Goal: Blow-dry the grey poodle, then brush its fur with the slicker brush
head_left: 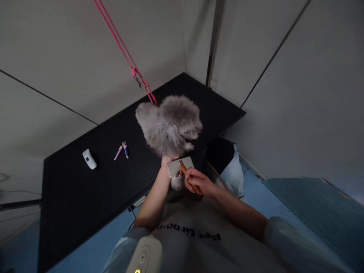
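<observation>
A fluffy grey dog [167, 129] is on the black grooming table, close to its near edge. My right hand [199, 181] is closed around the wooden handle of a slicker brush [173, 170]. The flat metal back of the brush head faces up toward me. My left hand [166, 162] is at the dog's near side, closed around its leg, with its fingers mostly hidden by fur and the brush head. A tuft of grey fur [178, 184] shows just below the brush. The bristles are out of sight.
Pink-handled nail clippers [122, 150] and a small white device [89, 159] lie on the black table [113, 189], left of the dog. A pink leash [122, 49] runs from above to the dog. Beside the table's near right side hangs an open pale-blue bag [233, 170].
</observation>
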`<action>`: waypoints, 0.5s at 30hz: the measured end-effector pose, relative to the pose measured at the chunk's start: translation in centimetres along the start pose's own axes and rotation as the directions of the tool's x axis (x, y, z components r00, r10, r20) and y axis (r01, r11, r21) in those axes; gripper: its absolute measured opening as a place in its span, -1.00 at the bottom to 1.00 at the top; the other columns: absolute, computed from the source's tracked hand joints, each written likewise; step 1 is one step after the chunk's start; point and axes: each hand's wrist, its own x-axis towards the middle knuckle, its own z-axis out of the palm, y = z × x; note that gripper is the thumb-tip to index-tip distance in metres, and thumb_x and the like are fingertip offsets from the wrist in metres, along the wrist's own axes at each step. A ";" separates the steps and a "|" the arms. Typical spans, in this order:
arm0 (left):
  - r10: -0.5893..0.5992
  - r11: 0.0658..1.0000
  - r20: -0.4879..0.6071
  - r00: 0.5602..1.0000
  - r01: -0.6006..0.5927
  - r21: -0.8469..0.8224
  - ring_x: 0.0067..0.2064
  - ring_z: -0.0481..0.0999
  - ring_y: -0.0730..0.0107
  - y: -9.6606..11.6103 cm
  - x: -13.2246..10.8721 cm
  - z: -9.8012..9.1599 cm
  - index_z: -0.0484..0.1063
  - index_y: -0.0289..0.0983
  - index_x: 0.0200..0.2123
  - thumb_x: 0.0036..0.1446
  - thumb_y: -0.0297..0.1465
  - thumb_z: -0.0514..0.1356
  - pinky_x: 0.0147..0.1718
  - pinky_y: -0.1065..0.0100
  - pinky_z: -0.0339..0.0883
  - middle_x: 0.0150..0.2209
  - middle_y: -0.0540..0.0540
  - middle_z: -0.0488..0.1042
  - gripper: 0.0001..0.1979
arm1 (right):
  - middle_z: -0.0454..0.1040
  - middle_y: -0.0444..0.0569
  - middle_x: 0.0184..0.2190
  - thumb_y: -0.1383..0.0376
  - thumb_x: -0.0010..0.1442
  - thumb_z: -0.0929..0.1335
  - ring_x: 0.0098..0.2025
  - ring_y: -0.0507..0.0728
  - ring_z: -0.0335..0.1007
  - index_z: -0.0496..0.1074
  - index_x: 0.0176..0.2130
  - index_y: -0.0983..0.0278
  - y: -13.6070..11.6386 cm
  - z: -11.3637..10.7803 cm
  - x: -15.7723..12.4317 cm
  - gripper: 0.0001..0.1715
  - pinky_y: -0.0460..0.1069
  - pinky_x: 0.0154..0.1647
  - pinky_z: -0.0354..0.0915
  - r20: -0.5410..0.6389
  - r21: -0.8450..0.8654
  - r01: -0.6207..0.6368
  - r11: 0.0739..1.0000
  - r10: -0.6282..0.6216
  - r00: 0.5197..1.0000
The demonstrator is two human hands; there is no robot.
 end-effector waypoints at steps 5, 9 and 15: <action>0.198 0.980 0.023 0.980 -0.198 -0.021 -0.67 -0.18 0.58 0.2 -0.5 0.6 -0.02 -0.22 -0.65 0.18 -0.43 0.07 -0.73 0.44 -0.19 -0.67 0.10 -0.11 -0.60 | 0.37 -0.26 -0.64 0.27 0.04 0.34 -0.65 -0.08 0.17 0.24 -0.30 0.25 0.6 -0.4 -1.5 -0.80 -0.19 -0.63 0.03 0.124 -0.013 -0.149 0.989 0.150 0.981; 0.236 0.972 -0.003 0.972 -0.236 0.014 -0.66 -0.20 0.55 0.6 -1.0 1.3 -0.03 -0.21 -0.63 0.18 -0.45 0.10 -0.73 0.41 -0.16 -0.65 0.10 -0.09 -0.60 | 0.35 -0.29 -0.65 0.28 0.05 0.30 -0.74 -0.11 0.02 0.25 -0.29 0.25 -0.5 -0.5 -1.5 -0.84 -0.19 -0.72 -0.07 0.086 0.030 -0.082 0.996 0.079 0.993; 0.306 0.952 -0.007 0.952 -0.306 0.030 -0.63 -0.11 0.50 1.8 -1.3 2.1 0.04 -0.21 -0.60 0.23 -0.41 0.08 -0.65 0.36 -0.04 -0.63 0.07 0.02 -0.63 | 0.40 -0.24 -0.62 0.30 -0.01 0.32 -0.73 -0.11 0.10 0.35 -0.37 0.29 1.6 -0.9 -1.9 -0.87 -0.20 -0.73 -0.03 0.229 -0.104 -0.290 0.951 0.307 0.924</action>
